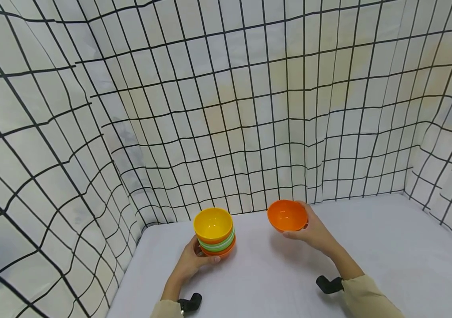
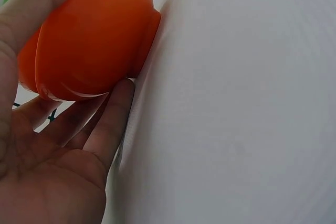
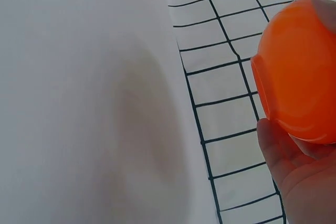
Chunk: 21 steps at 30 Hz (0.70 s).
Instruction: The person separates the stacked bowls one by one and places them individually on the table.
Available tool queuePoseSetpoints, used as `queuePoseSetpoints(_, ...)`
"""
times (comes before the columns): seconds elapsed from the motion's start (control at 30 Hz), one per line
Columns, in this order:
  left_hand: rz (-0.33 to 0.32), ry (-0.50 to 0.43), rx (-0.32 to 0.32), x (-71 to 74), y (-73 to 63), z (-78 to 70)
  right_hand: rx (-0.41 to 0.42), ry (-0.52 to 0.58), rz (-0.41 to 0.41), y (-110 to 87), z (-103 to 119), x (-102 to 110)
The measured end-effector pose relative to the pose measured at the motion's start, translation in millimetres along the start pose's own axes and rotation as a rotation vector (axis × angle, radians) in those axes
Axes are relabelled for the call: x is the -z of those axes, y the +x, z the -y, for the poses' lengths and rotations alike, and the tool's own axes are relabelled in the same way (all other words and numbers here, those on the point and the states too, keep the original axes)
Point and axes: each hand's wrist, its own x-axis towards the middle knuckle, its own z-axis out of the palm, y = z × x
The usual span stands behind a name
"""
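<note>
A stack of nested bowls [image 1: 216, 240] stands on the table, a yellow bowl [image 1: 213, 224] on top, green and orange ones below. My left hand [image 1: 192, 261] grips the stack low down, thumb on the near side and fingers round the other. In the left wrist view its fingers lie against the bottom orange bowl [image 2: 100, 35], whose foot rests on the cloth. To the right, my right hand [image 1: 316, 229] holds a single orange bowl [image 1: 287, 215] by its side, raised off the table and tilted, its inside facing me. The right wrist view shows the bowl's underside [image 3: 299, 72] between thumb and fingers.
A white cloth covers the table [image 1: 257, 282]. White walls with a black grid [image 1: 226, 106] rise behind the table and along both sides. Black wrist cameras [image 1: 191, 302] sit at both cuffs. The raised bowl casts a shadow [image 3: 147, 119] on the cloth.
</note>
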Motion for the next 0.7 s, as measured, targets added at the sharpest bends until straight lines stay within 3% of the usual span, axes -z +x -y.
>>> queuePoseSetpoints(0.7, 0.002, -0.005, 0.001, -1.6, 0.4, 0.4, -0.036, -0.064, -0.055, 0.3, -15.5, 26.7)
